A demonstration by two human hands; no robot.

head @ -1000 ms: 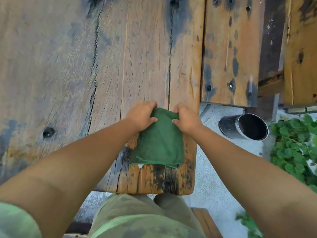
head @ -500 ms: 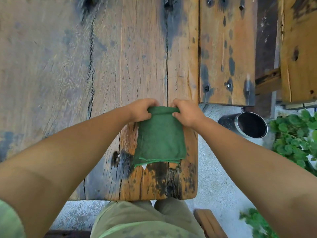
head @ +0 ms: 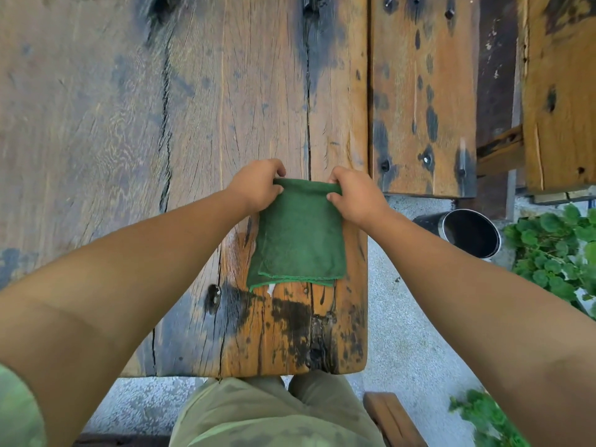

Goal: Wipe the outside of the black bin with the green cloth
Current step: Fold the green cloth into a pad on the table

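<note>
Both hands, left hand (head: 258, 185) and right hand (head: 356, 196), pinching folded green cloth (head: 298, 235), seemingly on wooden table (head: 225, 91)

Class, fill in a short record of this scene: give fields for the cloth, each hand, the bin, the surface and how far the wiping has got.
cloth: green, folded, flat on the table
left hand: grip on the cloth's far left corner
right hand: grip on the cloth's far right corner
bin: black, on its side on the ground, right of the table
table: weathered wood planks
wiping: not begun; cloth and bin apart
</note>
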